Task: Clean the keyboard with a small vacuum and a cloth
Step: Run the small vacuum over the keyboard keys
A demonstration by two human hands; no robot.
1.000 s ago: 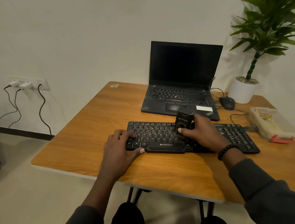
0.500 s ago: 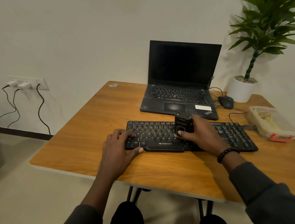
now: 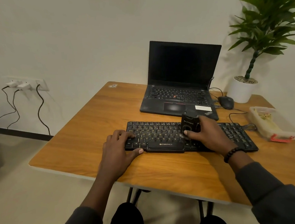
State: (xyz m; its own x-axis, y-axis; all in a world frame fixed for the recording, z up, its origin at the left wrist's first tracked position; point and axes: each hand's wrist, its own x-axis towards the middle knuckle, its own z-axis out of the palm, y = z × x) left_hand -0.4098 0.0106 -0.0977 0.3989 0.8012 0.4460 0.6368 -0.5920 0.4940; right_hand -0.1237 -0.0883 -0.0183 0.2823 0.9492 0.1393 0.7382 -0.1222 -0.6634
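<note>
Head view: the keyboard (image 3: 162,137) lies on the table (image 3: 92,134) in front of the laptop (image 3: 180,84). The right hand (image 3: 206,135) grips the vacuum (image 3: 190,124) upright on the middle keys, thumb across its front, fingers curled behind. The left hand (image 3: 117,146) rests on the keyboard's left end, fingers bent onto the keys, thumb along the front edge, pinning it without clasping.

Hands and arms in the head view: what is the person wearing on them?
Both arms wear dark grey long sleeves, pushed up so the forearms are bare. The right hand has a bracelet of dark round beads at the wrist. The left hand shows no ring, watch or glove.
</note>
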